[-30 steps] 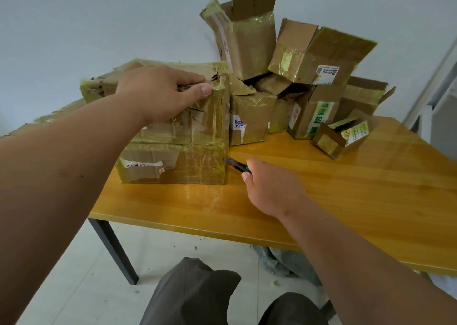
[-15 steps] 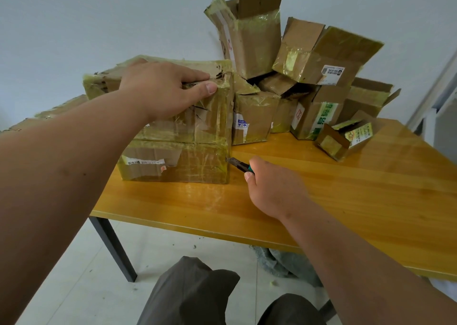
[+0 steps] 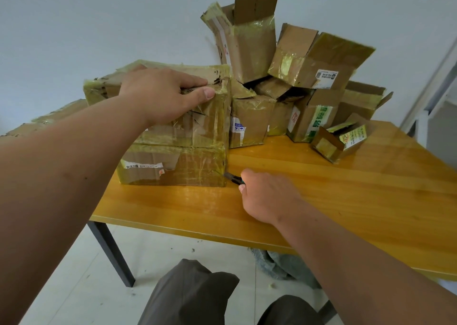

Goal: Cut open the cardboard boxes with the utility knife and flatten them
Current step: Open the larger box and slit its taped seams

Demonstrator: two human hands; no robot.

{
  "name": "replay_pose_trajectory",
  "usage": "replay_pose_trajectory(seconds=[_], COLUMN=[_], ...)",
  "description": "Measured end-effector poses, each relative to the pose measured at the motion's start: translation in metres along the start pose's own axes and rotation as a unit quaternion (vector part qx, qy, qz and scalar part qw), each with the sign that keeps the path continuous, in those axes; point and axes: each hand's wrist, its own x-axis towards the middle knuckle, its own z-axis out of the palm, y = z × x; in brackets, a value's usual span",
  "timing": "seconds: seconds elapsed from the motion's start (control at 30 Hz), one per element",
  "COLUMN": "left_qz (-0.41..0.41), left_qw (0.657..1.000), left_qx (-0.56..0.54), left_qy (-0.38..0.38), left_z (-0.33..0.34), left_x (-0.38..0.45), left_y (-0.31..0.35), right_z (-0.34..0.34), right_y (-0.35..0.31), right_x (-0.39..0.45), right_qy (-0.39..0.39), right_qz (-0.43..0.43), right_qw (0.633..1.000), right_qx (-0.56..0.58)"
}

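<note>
The left hand [image 3: 164,94] lies palm-down over the top front edge of the large taped cardboard box [image 3: 178,151], its fingers spread along the torn top flap and its thumb pressed against the upper front face, so it grasps the box's edge between the two. The right hand [image 3: 268,196] is seen from the back, low on the table just beside the box's lower right corner, with its fingers curled round the utility knife [image 3: 233,178]; only the dark front end and a bit of green handle show past the fingers, and the tip meets the box at its bottom right corner. The box stands on the left part of the yellow wooden table [image 3: 346,188], wrapped in yellowish tape, with a barcode label on its lower front face. Behind it and to the right, a pile of smaller opened boxes [image 3: 296,77] rests against the pale wall, some with flaps standing up, and one small box [image 3: 340,143] lies tipped on the tabletop a little apart from the pile. At the far left, a flat piece of cardboard [image 3: 49,119] shows behind the left forearm. Below the table edge are a dark table leg and the person's grey-trousered knees.
</note>
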Motion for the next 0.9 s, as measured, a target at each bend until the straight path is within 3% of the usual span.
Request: replay_pose_trajectory(seconds=[0.6,0.77,0.83,0.9], left_qz=[-0.004,0.019,0.015,0.003], left_qw=[0.998,0.987,0.986,0.993], left_qx=[0.013,-0.122,-0.137,-0.079], left_qy=[-0.059,-0.104,-0.095,-0.09], left_z=[-0.008,-0.021,-0.032,-0.039], left_x=[0.001,-0.001,-0.002,-0.002], left_y=[0.0,-0.017,-0.026,-0.036], right_z=[-0.013,-0.016,-0.02,-0.023], right_y=[-0.015,-0.01,-0.004,0.001], right_x=[-0.009,-0.015,-0.016,-0.016], right_qy=[-0.04,-0.08,-0.101,-0.094], right_qz=[0.016,0.008,0.032,0.058], right_qw=[0.999,0.994,0.993,0.994], right_qx=[-0.003,-0.077,-0.05,0.01])
